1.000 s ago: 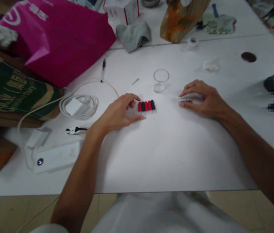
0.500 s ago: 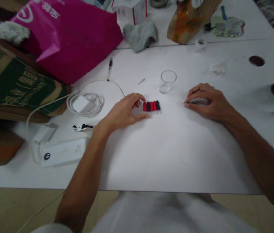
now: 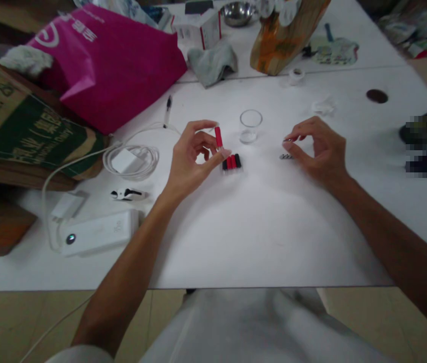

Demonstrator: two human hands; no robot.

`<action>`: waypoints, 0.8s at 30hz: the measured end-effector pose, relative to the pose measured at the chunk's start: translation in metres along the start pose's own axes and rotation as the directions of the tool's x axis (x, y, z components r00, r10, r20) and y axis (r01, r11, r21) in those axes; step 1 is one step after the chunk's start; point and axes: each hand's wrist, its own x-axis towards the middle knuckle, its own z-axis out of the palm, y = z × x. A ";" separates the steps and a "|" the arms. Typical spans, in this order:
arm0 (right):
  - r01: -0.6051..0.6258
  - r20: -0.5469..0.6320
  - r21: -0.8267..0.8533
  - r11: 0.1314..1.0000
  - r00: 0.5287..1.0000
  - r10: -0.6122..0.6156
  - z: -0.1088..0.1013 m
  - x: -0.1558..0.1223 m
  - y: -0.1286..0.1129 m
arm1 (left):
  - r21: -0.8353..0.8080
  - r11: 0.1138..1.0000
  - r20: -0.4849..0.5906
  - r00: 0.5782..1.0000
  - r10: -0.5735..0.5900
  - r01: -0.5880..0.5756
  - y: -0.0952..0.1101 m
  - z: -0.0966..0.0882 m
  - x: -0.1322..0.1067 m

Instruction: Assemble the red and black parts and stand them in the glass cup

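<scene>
1. The left hand (image 3: 191, 159) has its grip closed narrow on a red tube (image 3: 218, 137). Thumb and forefinger pinch it upright, clear of the bench (image 3: 259, 227).
2. A second ago that hand lay low at the near end of the line of tubes. Now it is raised, and the red tube has come up with it.
3. The row of red and black tubes (image 3: 232, 162) lies on the bench at 5 o'clock of the lifted one, just beside the thumb. It is one shorter, with four left as far as I can count.
4. The right hand (image 3: 321, 151) has risen too, its fingertips drawn close together. I cannot tell whether they pinch anything. A small dark strip (image 3: 285, 157) lies on the bench at 6 o'clock of those fingertips.
5. By my judgement the left hand's pick-up is done, and the rest of the row is untouched.
6. A glass cup (image 3: 250, 126) stands at 1 o'clock of the row, between the hands. A pen (image 3: 167, 110) lies at 10 o'clock and a coiled white cable (image 3: 132, 161) at 9 o'clock.
</scene>
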 end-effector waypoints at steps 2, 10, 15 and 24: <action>0.037 -0.015 -0.018 0.999 0.999 -0.037 0.005 -0.002 -0.006 | -0.021 1.000 -0.016 1.000 0.011 -0.011 0.006 0.008 -0.002; 0.281 -0.121 0.025 0.959 0.954 -0.276 0.020 -0.012 -0.029 | -0.189 0.982 -0.021 1.000 0.020 -0.024 0.012 0.038 -0.016; 0.228 -0.053 -0.002 0.974 0.972 -0.228 0.024 -0.017 -0.035 | -0.182 0.982 -0.050 0.998 0.043 -0.051 0.008 0.052 -0.025; 0.257 -0.041 0.023 0.966 0.966 -0.256 0.024 -0.020 -0.035 | 0.061 0.957 0.022 0.959 0.282 -0.283 0.016 0.054 -0.034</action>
